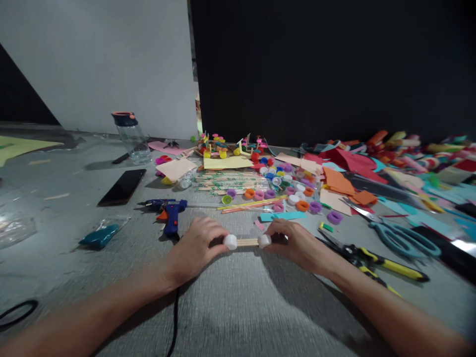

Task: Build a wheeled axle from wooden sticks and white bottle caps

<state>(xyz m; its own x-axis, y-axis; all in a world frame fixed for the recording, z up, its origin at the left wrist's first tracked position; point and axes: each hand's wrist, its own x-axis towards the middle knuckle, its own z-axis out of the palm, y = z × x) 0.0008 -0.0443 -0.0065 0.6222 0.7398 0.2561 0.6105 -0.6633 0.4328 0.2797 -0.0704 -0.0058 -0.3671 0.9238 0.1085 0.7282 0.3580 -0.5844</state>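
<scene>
Between my two hands a few thin wooden sticks lie side by side, with a white bottle cap at each end. My left hand pinches the left white cap between thumb and fingers. At the other end, the fingers of my right hand are closed on the right white cap. A blue glue gun rests just beyond my left hand, its black cord running under the wrist. Beyond my right hand is a turquoise paper strip.
Pliers and blue-handled scissors lie at the right. Coloured caps, packed sticks and paper pieces spread behind. At left are a phone, a bottle and a teal packet.
</scene>
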